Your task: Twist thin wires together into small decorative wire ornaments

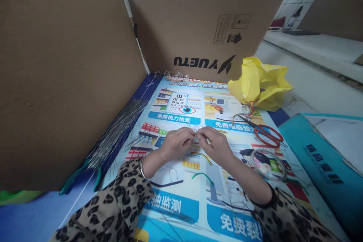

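At the far left of the desk [45, 215], a green-handled tool [98, 179] lies by a bundle of wires [119, 130]; leaving those springy ends undisturbed would be wise. The left hand [178, 143] has thumb and forefinger pinched on a small wire piece [195, 135], which sits between the two hands just above the poster, near its middle. It is too small to tell its shape. The left pinch would serve best as the steady anchor, close to the working point. Below, a short green thread [204, 174] lies loose and should stay out of the way. The right hand [217, 145] pinches the same piece, its fingertips almost touching the left's; small, even movements should bend it without slipping or kinking. Farther right, red-handled scissors [256, 126] lie within reach, should trimming be needed.
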Tool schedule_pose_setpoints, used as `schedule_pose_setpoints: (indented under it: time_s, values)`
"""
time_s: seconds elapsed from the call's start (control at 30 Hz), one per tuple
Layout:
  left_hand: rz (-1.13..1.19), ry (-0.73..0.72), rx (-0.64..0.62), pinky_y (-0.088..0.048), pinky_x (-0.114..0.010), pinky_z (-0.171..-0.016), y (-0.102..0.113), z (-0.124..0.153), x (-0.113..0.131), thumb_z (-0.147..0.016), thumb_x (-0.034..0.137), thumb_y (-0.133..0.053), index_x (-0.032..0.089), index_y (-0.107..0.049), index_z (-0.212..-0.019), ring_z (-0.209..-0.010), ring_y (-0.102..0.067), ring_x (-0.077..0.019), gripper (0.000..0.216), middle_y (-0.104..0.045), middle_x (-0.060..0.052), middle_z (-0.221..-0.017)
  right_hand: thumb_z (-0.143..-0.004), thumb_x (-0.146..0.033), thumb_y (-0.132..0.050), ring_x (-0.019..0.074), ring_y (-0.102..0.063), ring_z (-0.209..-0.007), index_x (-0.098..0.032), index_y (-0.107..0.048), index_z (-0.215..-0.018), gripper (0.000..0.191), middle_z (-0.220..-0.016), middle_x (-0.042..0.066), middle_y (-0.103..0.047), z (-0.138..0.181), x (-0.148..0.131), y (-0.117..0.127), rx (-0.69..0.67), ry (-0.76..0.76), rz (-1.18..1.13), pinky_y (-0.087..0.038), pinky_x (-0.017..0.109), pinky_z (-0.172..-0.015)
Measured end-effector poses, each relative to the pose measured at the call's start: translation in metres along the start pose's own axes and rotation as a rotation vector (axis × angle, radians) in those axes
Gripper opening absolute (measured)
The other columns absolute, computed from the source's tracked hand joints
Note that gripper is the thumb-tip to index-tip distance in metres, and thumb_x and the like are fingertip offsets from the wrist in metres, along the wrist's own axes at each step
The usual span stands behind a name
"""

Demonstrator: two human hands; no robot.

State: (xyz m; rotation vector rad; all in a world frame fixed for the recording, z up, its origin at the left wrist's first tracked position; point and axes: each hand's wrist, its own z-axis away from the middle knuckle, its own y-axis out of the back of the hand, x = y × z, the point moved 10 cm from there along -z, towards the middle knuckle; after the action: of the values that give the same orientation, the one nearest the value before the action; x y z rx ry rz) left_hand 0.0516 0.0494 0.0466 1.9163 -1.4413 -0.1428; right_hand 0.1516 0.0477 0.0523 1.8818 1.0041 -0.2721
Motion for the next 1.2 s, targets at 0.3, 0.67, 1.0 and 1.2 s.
schedule_pose_setpoints:
  time_s: [0.3,0.67,1.0,1.2]
  values:
    - [0.016,0.027,0.004,-0.051,-0.022,-0.070,0.001,-0.001,-0.001,-0.075,0.006,-0.051,0.019,-0.057,-0.079,-0.083,-0.064,-0.0114,0.015,-0.068,-0.003,-0.089,-0.076,-0.014,-0.053,0.0130,-0.054,-0.063,-0.020,-0.058,-0.077,0.009,-0.068,0.000,-0.060,0.001,0.001,0.001,0.033,0.011,0.033,-0.042,0.027,-0.065]
    - [0.292,0.303,-0.059,-0.049,-0.023,-0.067,0.000,-0.009,-0.016,-0.073,0.006,-0.051,0.017,-0.055,-0.070,-0.075,-0.060,-0.0111,0.012,-0.065,-0.003,-0.080,-0.074,-0.011,-0.051,0.0137,-0.054,-0.063,-0.021,-0.056,-0.073,0.010,-0.067,0.000,-0.060,0.004,-0.005,0.003,0.110,0.094,0.147,-0.041,0.028,-0.064]
    - [0.670,0.677,-0.149,-0.043,-0.021,-0.056,-0.021,0.007,-0.044,-0.077,0.020,-0.056,0.015,-0.053,-0.075,-0.058,-0.052,-0.0069,0.007,-0.059,0.000,-0.074,-0.082,-0.011,-0.048,0.0167,-0.057,-0.075,-0.019,-0.056,-0.076,0.013,-0.072,0.004,-0.063,0.012,-0.027,-0.005,0.087,0.329,0.393,-0.039,0.032,-0.071]
    - [0.723,0.732,-0.154,-0.042,-0.021,-0.055,-0.025,0.009,-0.048,-0.076,0.022,-0.058,0.015,-0.051,-0.074,-0.056,-0.051,-0.0063,0.010,-0.058,0.001,-0.072,-0.085,-0.013,-0.046,0.0163,-0.047,-0.063,-0.019,-0.053,-0.070,0.018,-0.062,0.002,-0.054,0.016,-0.039,-0.011,0.044,0.436,0.605,-0.034,0.034,-0.065]
